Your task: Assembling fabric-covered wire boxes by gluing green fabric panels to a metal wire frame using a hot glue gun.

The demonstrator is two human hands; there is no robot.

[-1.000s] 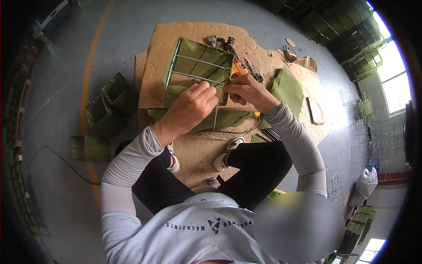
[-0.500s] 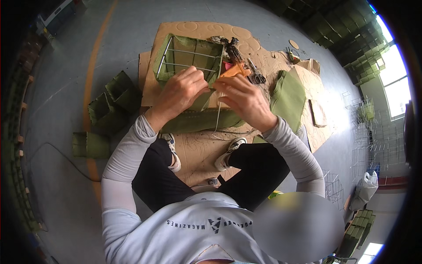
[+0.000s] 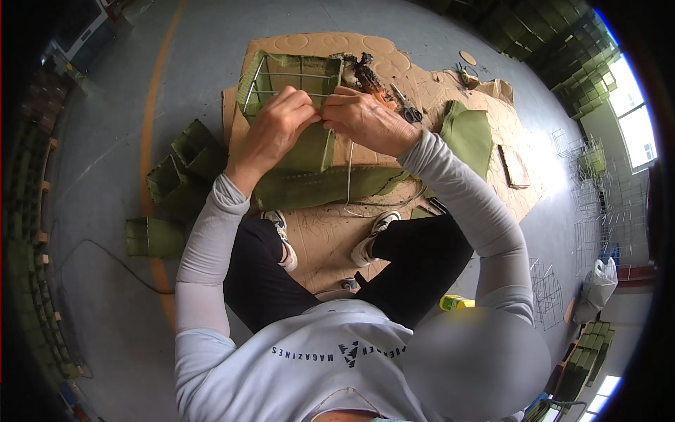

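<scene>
A green fabric box [image 3: 316,151] stretched over a metal wire frame lies in front of me, its open side showing the bars. My left hand [image 3: 281,123] is closed, thumb and fingers pinching the fabric at the box's near rim. Right beside it, nearly touching, my right hand [image 3: 362,118] pinches the same rim; the fingertips hide the exact spot. Beyond the right hand an orange glue gun [image 3: 386,99] shows in part, the rest covered by that hand. A pair of scissors [image 3: 408,107] with dark handles lies to its right.
Flattened cardboard [image 3: 309,264] lies under the work. Green fabric [image 3: 467,141] spreads at the right, and a pale cord [image 3: 349,172] hangs near my right wrist. Several green boxes [image 3: 155,237] stand on the floor at left. Wire frames [image 3: 548,292] are at the right.
My right hand has moved left, away from the front of the orange glue gun, to the box's rim beside my left hand. The box sits slightly further left in the view.
</scene>
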